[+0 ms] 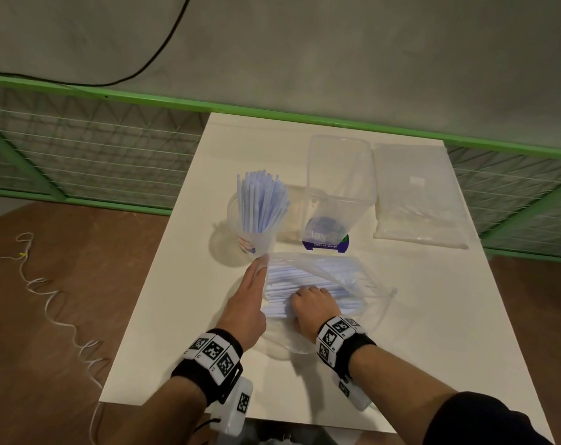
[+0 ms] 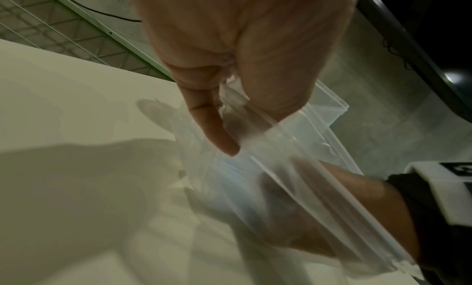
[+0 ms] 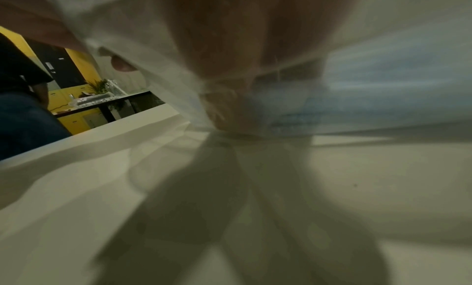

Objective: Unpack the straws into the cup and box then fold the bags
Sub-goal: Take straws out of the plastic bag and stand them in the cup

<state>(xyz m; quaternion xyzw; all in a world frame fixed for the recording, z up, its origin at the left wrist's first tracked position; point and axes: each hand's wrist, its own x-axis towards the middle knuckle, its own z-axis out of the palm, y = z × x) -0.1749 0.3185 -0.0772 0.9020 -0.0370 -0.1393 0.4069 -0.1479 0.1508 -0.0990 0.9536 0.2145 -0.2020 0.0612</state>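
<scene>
A clear zip bag [image 1: 362, 284] lies open on the white table [image 1: 183, 309], with a bundle of pale blue straws [image 1: 308, 274] inside. My left hand [image 1: 259, 263] pinches the bag's zip edge [image 2: 258, 128] between thumb and forefinger and holds the mouth up. My right hand [image 1: 300, 295] is inside the bag, with its fingers curled round the straws. Behind them a clear cup [image 1: 256, 239] holds many upright blue straws. To its right stands a tall clear box [image 1: 340, 187] with a purple label. In the right wrist view the straws [image 3: 293, 111] are a blue blur.
A second translucent bag [image 1: 417, 194] lies flat at the table's back right. A green-framed wire fence [image 1: 96, 149] runs behind the table. A white cord [image 1: 48, 300] trails over the brown floor on the left.
</scene>
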